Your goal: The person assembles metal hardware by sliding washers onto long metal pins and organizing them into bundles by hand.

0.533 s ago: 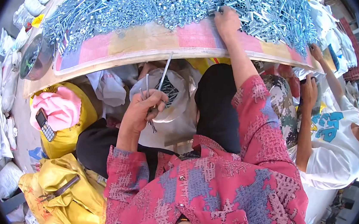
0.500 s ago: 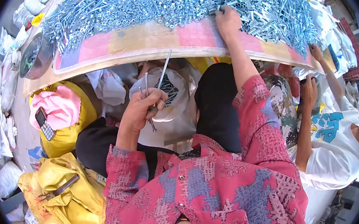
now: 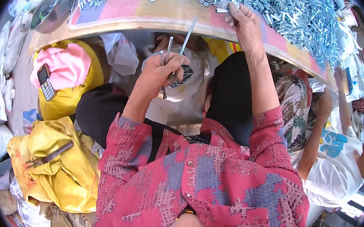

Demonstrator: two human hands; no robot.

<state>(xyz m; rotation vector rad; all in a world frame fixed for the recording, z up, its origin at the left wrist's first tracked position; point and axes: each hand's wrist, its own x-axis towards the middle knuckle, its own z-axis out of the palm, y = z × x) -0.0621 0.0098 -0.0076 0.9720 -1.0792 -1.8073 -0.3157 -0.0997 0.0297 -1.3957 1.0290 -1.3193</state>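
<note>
Silvery rods [image 3: 189,34] jut above the clamped left hand [image 3: 159,71]; right hand [image 3: 247,25] pinches a tube [image 3: 221,11].

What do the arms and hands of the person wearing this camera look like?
The left hand and right hand are bare, with no gloves showing. The left sleeve and right sleeve are pinkish red with lighter pink, mesh-like patches and bits of blue-grey; both stop short of the wrists.

I'm getting silvery-blue metal parts [image 3: 284,11] at one o'clock, pink, yellow and blue blocks across the sheet [image 3: 126,5] at eleven, yellow sack [image 3: 57,107] at nine, blue-grey-patched pink shirt [image 3: 206,177] at six!
</note>
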